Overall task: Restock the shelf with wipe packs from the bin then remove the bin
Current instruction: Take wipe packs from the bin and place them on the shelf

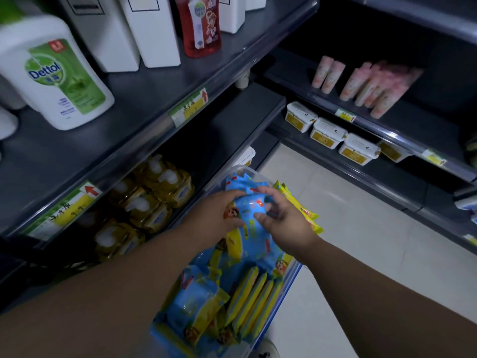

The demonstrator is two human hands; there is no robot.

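A clear plastic bin point(249, 171) with a blue edge stands on the floor beside the shelving, full of blue and yellow wipe packs point(198, 303). Several packs stand on edge in the bin point(254, 298). My left hand point(219, 215) and my right hand point(282, 215) both reach into the far half of the bin. Between them they grip one blue wipe pack point(251, 208), the left hand on its left side, the right hand's fingers curled over its right side. More yellow-edged packs point(300, 205) poke over the bin's right rim.
To the left, a dark shelf unit holds yellow pump-bottle packs point(152, 200) on a low shelf and a Dettol bottle point(55, 78) with white cartons above. At right, shelves carry white tubs point(327, 133) and pink tubes point(366, 83). Pale floor tiles point(361, 241) lie between.
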